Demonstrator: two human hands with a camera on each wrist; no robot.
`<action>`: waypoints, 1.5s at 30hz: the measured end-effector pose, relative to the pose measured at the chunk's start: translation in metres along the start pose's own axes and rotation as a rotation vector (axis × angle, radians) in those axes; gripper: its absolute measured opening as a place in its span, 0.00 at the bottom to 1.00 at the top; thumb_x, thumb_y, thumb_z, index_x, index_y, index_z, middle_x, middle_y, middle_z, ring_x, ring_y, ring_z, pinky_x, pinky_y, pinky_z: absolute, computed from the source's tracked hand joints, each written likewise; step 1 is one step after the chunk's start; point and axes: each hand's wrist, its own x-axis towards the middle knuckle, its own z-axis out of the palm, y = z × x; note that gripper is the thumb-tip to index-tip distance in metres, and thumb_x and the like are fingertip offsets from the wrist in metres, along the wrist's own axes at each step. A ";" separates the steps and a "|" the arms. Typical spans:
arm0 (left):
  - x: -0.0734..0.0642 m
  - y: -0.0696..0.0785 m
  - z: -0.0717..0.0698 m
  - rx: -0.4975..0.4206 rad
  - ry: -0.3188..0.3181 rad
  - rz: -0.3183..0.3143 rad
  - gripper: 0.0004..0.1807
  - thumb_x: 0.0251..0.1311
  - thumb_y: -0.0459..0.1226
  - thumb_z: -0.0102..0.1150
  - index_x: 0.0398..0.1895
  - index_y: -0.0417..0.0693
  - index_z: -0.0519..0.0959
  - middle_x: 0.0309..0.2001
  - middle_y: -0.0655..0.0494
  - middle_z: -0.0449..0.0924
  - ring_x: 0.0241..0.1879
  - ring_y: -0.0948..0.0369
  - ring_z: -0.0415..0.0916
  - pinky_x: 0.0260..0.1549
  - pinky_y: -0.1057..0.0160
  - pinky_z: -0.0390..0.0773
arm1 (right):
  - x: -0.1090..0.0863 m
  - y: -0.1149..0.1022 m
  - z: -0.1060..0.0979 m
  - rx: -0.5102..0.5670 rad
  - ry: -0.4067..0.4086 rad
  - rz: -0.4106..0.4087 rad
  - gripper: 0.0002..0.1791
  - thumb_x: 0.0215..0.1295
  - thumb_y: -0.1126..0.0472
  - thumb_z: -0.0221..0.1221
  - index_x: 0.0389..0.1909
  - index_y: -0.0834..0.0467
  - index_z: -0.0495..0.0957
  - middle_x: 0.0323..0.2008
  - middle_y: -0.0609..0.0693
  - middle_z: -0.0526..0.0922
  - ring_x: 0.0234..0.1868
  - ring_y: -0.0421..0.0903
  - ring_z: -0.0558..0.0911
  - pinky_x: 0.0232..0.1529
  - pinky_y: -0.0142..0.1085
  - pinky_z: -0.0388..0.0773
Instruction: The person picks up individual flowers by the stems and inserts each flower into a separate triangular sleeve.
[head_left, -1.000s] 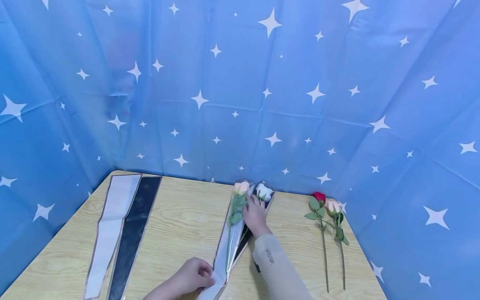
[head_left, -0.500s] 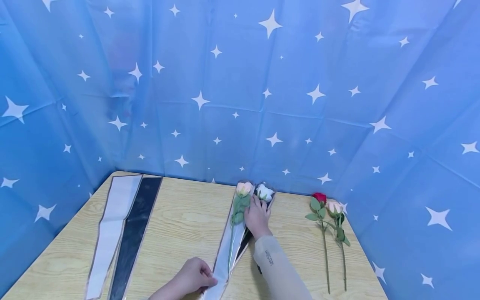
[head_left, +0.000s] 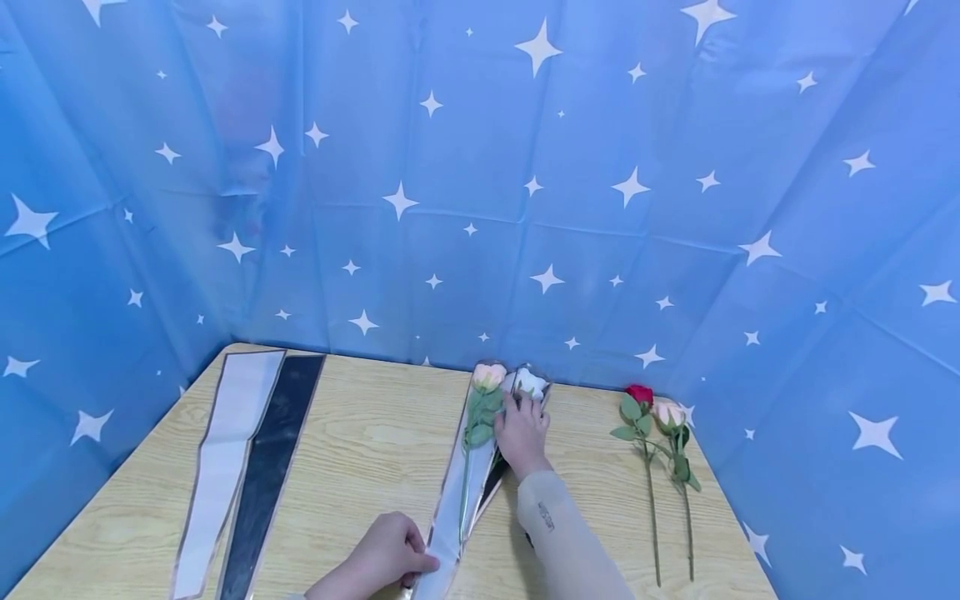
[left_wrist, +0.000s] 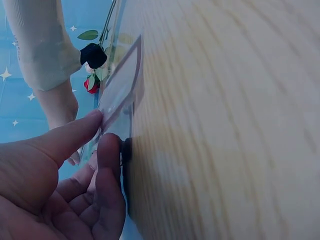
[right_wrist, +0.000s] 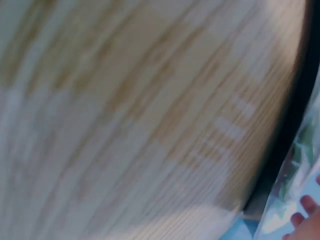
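A pale pink rose [head_left: 489, 377] with green leaves lies in a white-backed clear flower sleeve [head_left: 448, 508] at the middle of the table. My left hand [head_left: 384, 550] pinches the near, narrow end of that sleeve; in the left wrist view the thumb [left_wrist: 75, 135] lies on the sleeve's edge [left_wrist: 120, 85]. Beside it, slanting to the right, a white rose [head_left: 531, 382] sits in a black-backed sleeve [head_left: 495, 482]. Over this second sleeve rests my right hand [head_left: 522, 432], fingers reaching just below the white bloom. It hides part of both sleeves where they overlap.
On the left of the wooden table [head_left: 367, 433] lie a flat white sleeve [head_left: 225, 450] and a flat black sleeve [head_left: 272, 467]. At the right are a loose red rose [head_left: 639, 395] and a loose pink rose [head_left: 667, 414]. A blue starry curtain [head_left: 480, 167] stands behind.
My right hand has shifted slightly to the right, farther from the pink rose's leaves. The left hand has moved a little to the right, still at the sleeve's near end.
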 end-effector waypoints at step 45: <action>0.002 -0.053 -0.171 0.242 0.493 -0.145 0.30 0.63 0.42 0.55 0.62 0.31 0.64 0.55 0.30 0.67 0.52 0.38 0.68 0.43 0.44 0.73 | -0.105 0.179 -0.110 0.067 -0.220 0.289 0.35 0.62 0.56 0.57 0.59 0.79 0.59 0.56 0.79 0.61 0.56 0.73 0.64 0.55 0.61 0.65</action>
